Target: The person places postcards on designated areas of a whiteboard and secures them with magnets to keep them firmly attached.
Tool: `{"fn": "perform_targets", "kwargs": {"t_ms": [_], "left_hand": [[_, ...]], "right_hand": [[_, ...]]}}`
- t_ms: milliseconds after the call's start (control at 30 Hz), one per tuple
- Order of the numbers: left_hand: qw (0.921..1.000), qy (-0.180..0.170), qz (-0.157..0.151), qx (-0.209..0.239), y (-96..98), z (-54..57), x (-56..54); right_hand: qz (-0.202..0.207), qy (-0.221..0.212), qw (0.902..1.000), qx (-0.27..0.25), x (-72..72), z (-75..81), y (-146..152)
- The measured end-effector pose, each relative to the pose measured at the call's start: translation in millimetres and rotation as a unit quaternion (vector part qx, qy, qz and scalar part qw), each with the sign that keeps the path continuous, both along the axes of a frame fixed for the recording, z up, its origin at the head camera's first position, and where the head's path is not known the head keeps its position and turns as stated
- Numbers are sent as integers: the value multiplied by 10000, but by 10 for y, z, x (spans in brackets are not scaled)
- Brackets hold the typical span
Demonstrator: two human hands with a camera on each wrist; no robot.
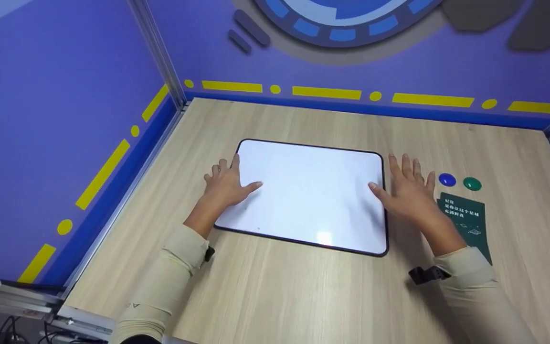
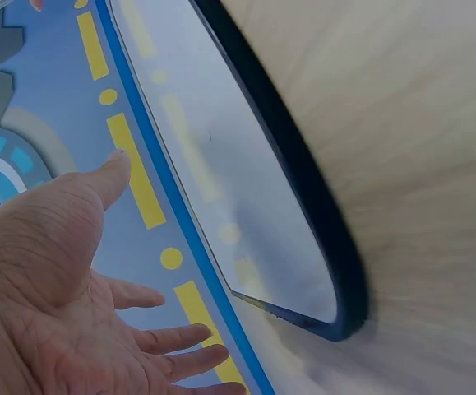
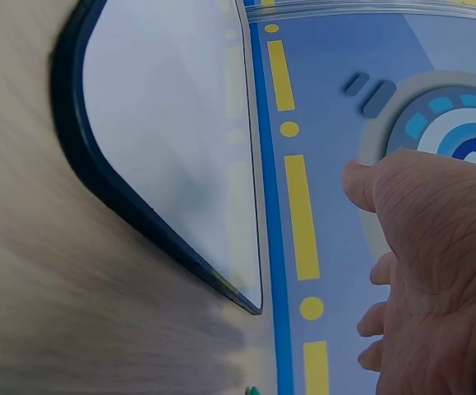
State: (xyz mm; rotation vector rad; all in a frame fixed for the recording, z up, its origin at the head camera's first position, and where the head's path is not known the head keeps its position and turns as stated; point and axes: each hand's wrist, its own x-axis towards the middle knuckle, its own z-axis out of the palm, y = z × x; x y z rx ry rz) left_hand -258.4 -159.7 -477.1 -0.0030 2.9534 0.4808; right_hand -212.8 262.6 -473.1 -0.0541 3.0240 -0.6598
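Note:
A white board with a black rim (image 1: 311, 196) lies flat on the wooden table, its glossy surface showing in both wrist views as well. At its left edge is my left hand (image 1: 227, 185), fingers spread and thumb reaching over the white surface. My right hand (image 1: 409, 196) is at the opposite edge, thumb over the rim and the other fingers extended outside it. Both palms face inward with nothing gripped. In the left wrist view the left hand (image 2: 65, 288) has straight, parted fingers; the right wrist view shows the right hand (image 3: 435, 255) with its thumb raised.
Right of the right hand lie a blue disc (image 1: 447, 179) and a green disc (image 1: 472, 184). Below them is a dark green card (image 1: 468, 220) with white print, partly covered by the right wrist. Blue walls with yellow marks (image 1: 326, 92) border the table's back and left.

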Motion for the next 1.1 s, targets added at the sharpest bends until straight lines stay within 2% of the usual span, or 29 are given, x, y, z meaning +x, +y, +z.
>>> {"fn": "perform_targets", "kwargs": {"t_ms": [267, 533, 733, 967, 1100], "left_hand": [[9985, -522, 171, 74, 11, -5, -25], [9976, -487, 480, -40, -35, -85, -104], [9948, -559, 671, 517, -102, -127, -172], [9835, -930, 1079, 1120, -197, -105, -241], [9800, -1057, 1128, 1255, -233, -76, -237]], "right_hand": [[3, 52, 10000, -63, 34, 6, 15], [-27, -62, 10000, -73, 39, -1, 29], [-11, -88, 9999, -77, 47, 9, 50], [50, -96, 9998, -154, 83, -8, 68], [113, -109, 9997, -197, 92, -16, 60]]}}
